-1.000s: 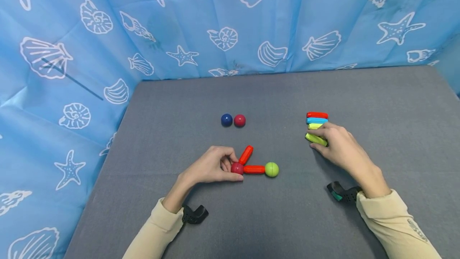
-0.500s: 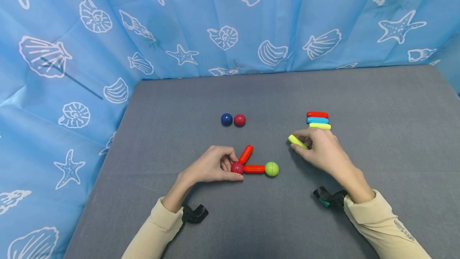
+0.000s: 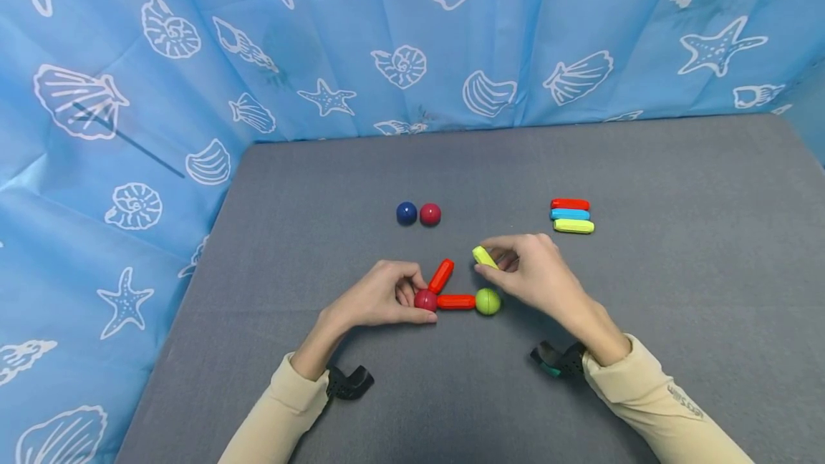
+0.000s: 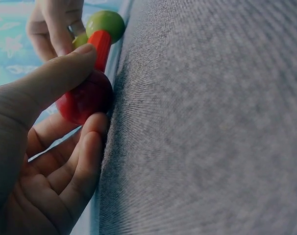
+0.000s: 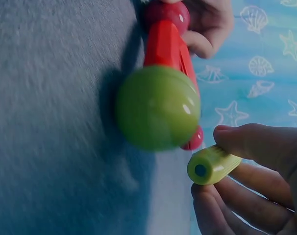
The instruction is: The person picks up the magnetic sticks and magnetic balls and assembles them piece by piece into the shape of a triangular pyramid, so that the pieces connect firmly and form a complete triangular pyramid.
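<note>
My left hand (image 3: 385, 296) pinches a dark red ball (image 3: 425, 300) between thumb and fingers on the table. Two red sticks join that ball: one red stick (image 3: 441, 277) points up and away, the other (image 3: 456, 302) runs right to a green ball (image 3: 488, 301). Just above and right of the green ball, my right hand (image 3: 531, 269) pinches a yellow-green stick (image 3: 485, 257), tilted and apart from the ball. In the right wrist view the end of this stick (image 5: 212, 165) shows a dark blue-grey spot, with the green ball (image 5: 158, 108) close by.
A blue ball (image 3: 407, 213) and a red ball (image 3: 430, 215) sit side by side farther back. To the right, a red stick (image 3: 570, 204), a blue stick (image 3: 570, 215) and a yellow stick (image 3: 573, 226) lie in a stack-like row. A blue shell-print curtain (image 3: 399, 34) hangs behind the grey table.
My right hand has carried the yellow-green stick left from beside the row of sticks to near the green ball. The left hand keeps its hold on the red ball.
</note>
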Demonstrator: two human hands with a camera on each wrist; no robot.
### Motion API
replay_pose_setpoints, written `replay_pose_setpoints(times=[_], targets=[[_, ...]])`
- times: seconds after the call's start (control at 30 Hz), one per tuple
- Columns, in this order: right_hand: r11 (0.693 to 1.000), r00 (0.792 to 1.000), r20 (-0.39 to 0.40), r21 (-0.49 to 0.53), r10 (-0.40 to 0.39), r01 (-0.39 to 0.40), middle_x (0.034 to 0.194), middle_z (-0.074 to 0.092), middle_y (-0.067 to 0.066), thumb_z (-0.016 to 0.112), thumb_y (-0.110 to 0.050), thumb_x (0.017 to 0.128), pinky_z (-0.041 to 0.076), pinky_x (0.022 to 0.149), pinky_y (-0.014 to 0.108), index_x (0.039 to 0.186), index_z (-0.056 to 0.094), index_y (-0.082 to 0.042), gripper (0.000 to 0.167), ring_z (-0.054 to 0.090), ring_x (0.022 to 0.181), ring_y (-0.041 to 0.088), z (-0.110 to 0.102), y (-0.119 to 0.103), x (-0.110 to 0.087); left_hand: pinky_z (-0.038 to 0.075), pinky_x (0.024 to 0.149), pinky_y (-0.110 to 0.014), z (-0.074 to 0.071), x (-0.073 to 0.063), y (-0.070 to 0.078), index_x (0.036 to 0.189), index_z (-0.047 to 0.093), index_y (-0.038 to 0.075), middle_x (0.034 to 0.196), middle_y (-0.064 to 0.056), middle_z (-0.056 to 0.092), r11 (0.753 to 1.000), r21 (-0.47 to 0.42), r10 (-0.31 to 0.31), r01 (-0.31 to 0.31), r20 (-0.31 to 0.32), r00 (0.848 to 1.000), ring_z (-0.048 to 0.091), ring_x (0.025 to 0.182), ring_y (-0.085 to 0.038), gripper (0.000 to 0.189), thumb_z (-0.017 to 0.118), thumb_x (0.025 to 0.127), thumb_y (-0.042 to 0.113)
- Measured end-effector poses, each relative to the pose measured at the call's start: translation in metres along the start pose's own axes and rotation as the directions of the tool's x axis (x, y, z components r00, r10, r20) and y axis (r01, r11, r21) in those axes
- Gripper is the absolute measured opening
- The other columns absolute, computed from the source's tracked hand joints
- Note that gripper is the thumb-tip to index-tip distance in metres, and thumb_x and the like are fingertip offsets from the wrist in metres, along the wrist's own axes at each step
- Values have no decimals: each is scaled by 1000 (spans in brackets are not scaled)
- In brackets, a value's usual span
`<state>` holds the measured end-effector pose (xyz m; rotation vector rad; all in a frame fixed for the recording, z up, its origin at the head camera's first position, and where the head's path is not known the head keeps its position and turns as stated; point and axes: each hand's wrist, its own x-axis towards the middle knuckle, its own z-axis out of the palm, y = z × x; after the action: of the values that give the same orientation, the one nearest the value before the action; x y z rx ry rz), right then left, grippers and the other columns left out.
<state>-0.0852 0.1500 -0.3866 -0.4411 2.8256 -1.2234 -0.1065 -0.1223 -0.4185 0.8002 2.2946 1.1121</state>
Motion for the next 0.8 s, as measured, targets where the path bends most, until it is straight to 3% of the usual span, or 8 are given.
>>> replay_pose_setpoints(times=[0.33, 0.8], targets=[[998, 999, 48, 60, 0, -3, 88, 78, 10, 83, -10, 84, 62, 69, 29, 112, 76, 3, 31, 70, 74, 13, 15, -5, 3, 58, 62, -23, -1, 0, 1, 91, 68, 12, 77, 1, 69, 999, -30, 35, -35, 3, 999, 63, 64, -4, 27, 90, 78, 21], [1000, 995, 102, 11, -22, 21, 82, 76, 5, 80, -13, 87, 56, 63, 24, 114, 75, 2, 31, 67, 70, 8, 20, -2, 5, 58, 60, -23, 0, 1, 0, 89, 68, 13, 76, 1, 69, 998, -35, 43, -43, -5, 999, 64, 62, -4, 26, 90, 78, 20]])
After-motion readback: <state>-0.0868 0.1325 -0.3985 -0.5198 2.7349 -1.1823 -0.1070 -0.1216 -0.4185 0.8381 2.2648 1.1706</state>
